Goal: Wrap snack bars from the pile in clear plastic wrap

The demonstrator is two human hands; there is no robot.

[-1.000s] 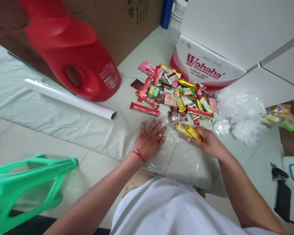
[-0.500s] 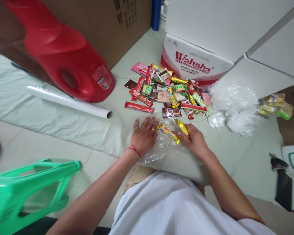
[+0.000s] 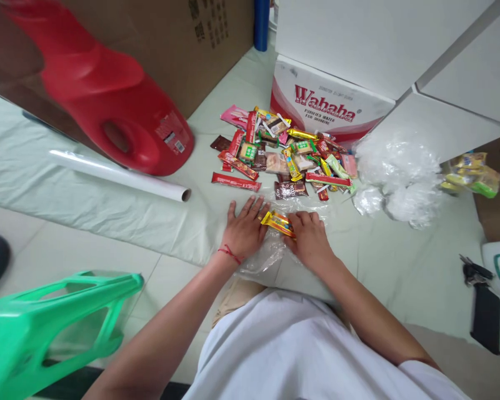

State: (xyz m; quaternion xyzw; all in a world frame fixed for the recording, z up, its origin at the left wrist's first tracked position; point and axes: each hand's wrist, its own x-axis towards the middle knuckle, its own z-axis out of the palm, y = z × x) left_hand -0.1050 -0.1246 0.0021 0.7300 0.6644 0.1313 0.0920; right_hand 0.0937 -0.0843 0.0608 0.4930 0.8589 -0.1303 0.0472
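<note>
My left hand lies flat with fingers spread on a clear plastic bag, its thumb side beside the snack bars. My right hand is closed over yellow-and-orange wrapped snack bars lying on the plastic; its fingers cover their right end. One bar seems to lie on or against another, but the overlap is partly hidden. Just beyond both hands spreads a pile of wrapped snacks, with red sticks, brown packets and green-white biscuit packs.
Behind the pile stands a Wahaha carton. Crumpled clear plastic and wrapped snacks sit to the right. At left are a red jug, a white roll and a green stool. Keys lie far right.
My right hand has moved left, bringing its yellow snack bar from the right onto the one lying on the plastic. My left hand has stayed in place.
</note>
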